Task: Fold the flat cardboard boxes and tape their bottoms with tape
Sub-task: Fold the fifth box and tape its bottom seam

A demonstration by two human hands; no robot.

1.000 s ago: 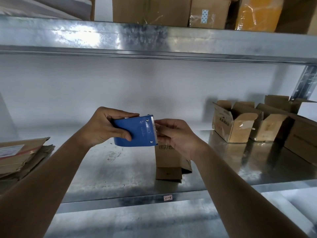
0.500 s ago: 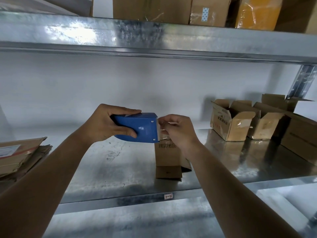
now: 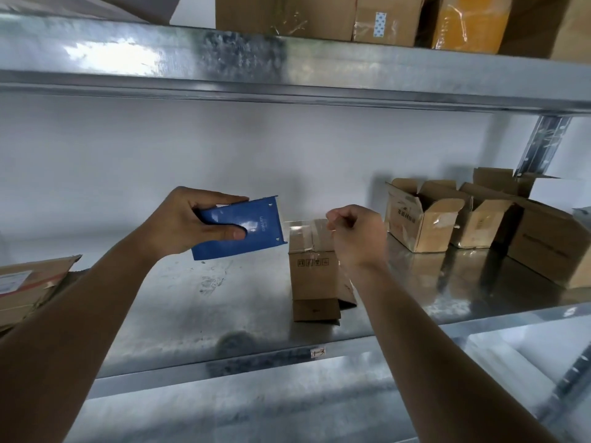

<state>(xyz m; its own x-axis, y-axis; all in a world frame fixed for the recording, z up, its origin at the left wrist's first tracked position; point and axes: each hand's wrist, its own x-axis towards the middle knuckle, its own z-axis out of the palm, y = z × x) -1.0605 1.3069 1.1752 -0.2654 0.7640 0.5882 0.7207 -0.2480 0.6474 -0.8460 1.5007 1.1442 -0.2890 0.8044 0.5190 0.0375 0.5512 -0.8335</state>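
1. the left hand [image 3: 188, 223] grips the blue dispenser [image 3: 238, 228], thumb on top, fingers curled across its face.
2. the right hand [image 3: 356, 238] pinches the tape [image 3: 303, 222] end, fingers curled tight; the clear strip runs from the dispenser's edge to that pinch, though it is faint and hard to trace.
3. the box [image 3: 315, 273] stands on the shelf [image 3: 198, 314] just below and behind the pinch, its flaps closed on top.
4. to do this well, i judge: keep the strip taut, centre it over the seam, lay the pinched end down one side first.
5. then draw the dispenser across and press flat before cutting.
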